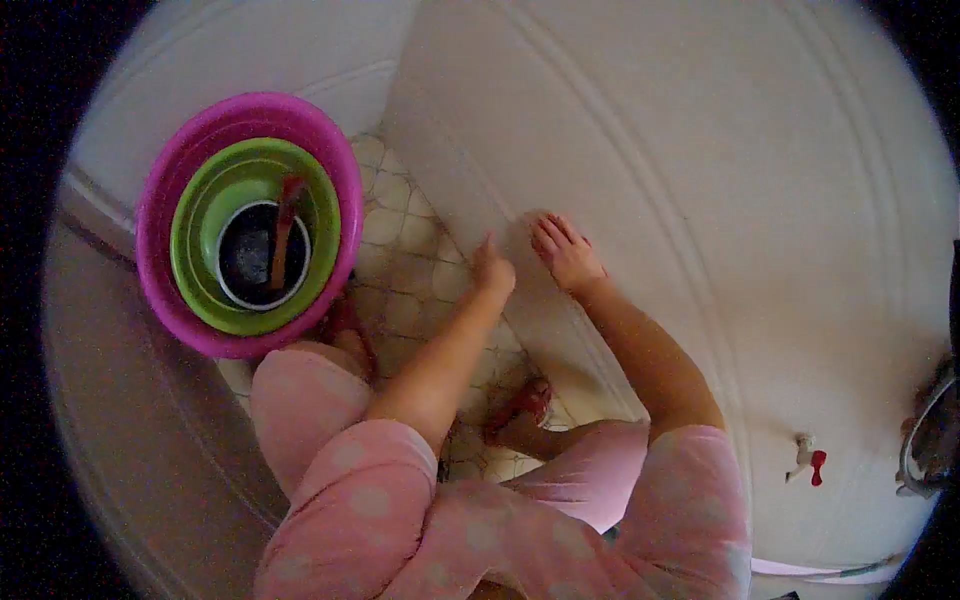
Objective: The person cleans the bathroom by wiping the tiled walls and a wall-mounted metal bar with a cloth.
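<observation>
My right hand (568,256) lies against the pale wall (660,110), its fingers stretched out over the surface. Lower and to the left is my left hand (493,272), near the foot of the wall. Its fingers are mostly curled, with one digit pointing toward the wall; whatever may be inside them is hidden. To the left of both hands stands a magenta tub (150,215) with a green tub (182,235) nested in it. Inside the green one sits a white-rimmed container (222,270) with dark contents, and a wooden-handled tool (281,245) with a reddish end rests across it.
Patterned tile floor (405,225) runs along the wall's base. My feet in reddish shoes (525,405) are on it. A tap with a red handle (818,467) sticks out at the right, near a round, dark, rimmed object (925,440). A brown-grey surface (130,400) borders the left.
</observation>
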Available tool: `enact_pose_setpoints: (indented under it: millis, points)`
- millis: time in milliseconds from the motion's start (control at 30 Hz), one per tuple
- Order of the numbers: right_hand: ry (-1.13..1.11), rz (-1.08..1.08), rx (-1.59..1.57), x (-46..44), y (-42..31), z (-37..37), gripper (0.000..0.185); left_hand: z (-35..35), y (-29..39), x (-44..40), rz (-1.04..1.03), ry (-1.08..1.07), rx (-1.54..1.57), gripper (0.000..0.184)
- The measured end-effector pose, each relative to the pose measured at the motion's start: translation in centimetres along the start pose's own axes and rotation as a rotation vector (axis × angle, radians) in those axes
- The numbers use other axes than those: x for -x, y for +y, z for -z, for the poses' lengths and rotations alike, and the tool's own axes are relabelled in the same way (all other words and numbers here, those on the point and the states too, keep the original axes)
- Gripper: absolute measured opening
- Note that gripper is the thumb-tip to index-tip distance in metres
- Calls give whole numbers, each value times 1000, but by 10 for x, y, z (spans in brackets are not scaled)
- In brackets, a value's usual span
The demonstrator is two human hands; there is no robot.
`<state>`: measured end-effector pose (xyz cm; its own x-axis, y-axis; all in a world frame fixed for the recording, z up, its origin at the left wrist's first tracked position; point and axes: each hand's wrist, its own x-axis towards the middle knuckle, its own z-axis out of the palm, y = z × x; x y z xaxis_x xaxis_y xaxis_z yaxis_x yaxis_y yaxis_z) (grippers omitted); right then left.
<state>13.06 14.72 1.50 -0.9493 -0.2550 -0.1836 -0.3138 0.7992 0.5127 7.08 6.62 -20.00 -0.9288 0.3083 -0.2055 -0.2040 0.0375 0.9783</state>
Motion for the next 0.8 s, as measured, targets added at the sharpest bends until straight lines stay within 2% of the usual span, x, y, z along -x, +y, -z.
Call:
enact_pose_setpoints:
  millis: [100, 133, 167, 233, 333, 367, 433, 467, 533, 600, 667, 733, 800]
  points:
    - [53, -122, -228, -55, 1, 13, 45, 2, 11, 8, 31, 57, 85, 61]
    - [72, -178, -325, -71, 0, 30, 43, 17, 42, 28, 42, 65, -81, 62]
    - [24, -149, -232, -86, 1, 46, 43, 27, 57, 36, 55, 71, -245, 62]
    - [-74, -97, -48, -107, 5, 68, 43, 19, 24, 20, -32, 74, -144, 62]
    - [-2, -238, -301, -122, 6, 49, 44, 20, 15, 14, -133, 119, -149, 60]
    - [8, -211, -211, -119, 3, 42, 44, 23, 18, 19, -160, 138, -180, 59]
    - [27, -160, -33, -105, 4, 19, 45, 37, 58, 36, -41, 97, -233, 57]
    - [7, -135, -51, -91, -1, 12, 46, 43, 71, 45, 14, 77, -260, 55]
    - [-30, -86, -73, -56, -15, 5, 49, 44, 70, 47, -12, 120, -235, 52]
    - [-196, 42, 122, -26, -25, 6, 52, 47, 73, 47, -12, 107, -252, 51]
    - [-203, 68, 65, 5, -35, -10, 53, 61, 87, 52, 18, 50, -311, 50]
    - [-40, -21, -242, 42, -44, -87, 53, 59, 84, 55, 16, 53, -272, 50]
    - [-73, -4, -301, 72, -55, -102, 50, 62, 77, 53, 25, 17, -243, 50]
